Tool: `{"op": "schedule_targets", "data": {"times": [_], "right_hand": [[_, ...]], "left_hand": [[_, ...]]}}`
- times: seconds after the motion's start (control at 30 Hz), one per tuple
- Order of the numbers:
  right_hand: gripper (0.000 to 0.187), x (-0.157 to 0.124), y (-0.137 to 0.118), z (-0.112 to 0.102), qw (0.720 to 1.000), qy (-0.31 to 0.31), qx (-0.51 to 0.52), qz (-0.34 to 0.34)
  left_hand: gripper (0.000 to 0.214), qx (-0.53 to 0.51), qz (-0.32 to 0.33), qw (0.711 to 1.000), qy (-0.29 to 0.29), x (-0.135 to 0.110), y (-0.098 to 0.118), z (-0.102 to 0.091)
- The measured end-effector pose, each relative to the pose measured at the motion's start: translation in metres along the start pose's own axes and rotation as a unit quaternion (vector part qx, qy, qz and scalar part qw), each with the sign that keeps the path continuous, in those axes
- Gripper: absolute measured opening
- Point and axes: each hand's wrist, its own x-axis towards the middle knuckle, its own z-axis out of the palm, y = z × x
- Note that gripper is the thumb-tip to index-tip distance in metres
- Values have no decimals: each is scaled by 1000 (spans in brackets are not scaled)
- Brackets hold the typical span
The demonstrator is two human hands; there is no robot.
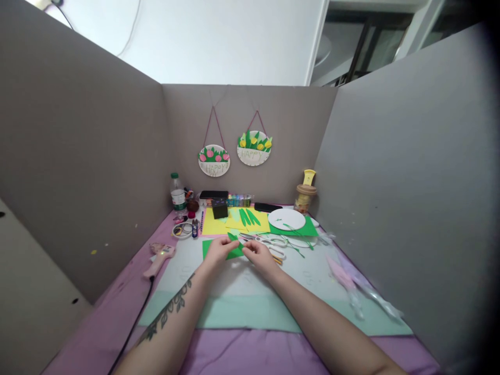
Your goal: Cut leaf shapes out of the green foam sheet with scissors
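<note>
Both my hands meet over a piece of green paper [211,248] lying on the pale cutting mat [250,291]. My left hand [219,251] pinches the paper's right part, fingers closed on it. My right hand [260,254] pinches the same green paper from the right, fingertips close to the left hand's. Scissors [265,240] lie just beyond my right hand. Behind them are yellow paper [214,224] with cut green leaf shapes [248,216], and a white paper plate [286,219] on a green sheet [308,227].
A pink glue gun [160,256] with a black cord lies at the left. A water bottle [178,194], a black box [220,208], small paint pots [238,200] and a jar [305,195] stand at the back. Grey cardboard walls enclose the table; two decorated plates [234,153] hang there.
</note>
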Motion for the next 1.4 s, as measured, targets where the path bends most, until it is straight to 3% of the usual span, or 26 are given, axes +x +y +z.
{"op": "schedule_targets", "data": {"times": [0.23,0.53,0.73,0.8,1.07,1.23,1.4], "right_hand": [[24,-2,-4,2,999,0,10,35],[19,-4,-2,4,997,-15,25,72],[20,-4,-2,3,999,-9,11,51],[19,-4,-2,3,999,-15,8,52],[16,1,6,-6,998,-22,17,65],[17,4,18,-18,997,2,32,72],[22,5,14,-11,999,30,25,8]], "left_hand": [[39,-8,13,1000,-8,-5,2,7],[35,-82,-30,993,80,3,6,-3],[44,-33,-12,999,1,-4,2,4],[49,-18,-8,1000,5,-3,1,4],[49,-86,-41,990,103,14,8,-26],[51,-98,-15,982,158,19,10,-47],[51,-39,1,989,143,14,10,-44]]}}
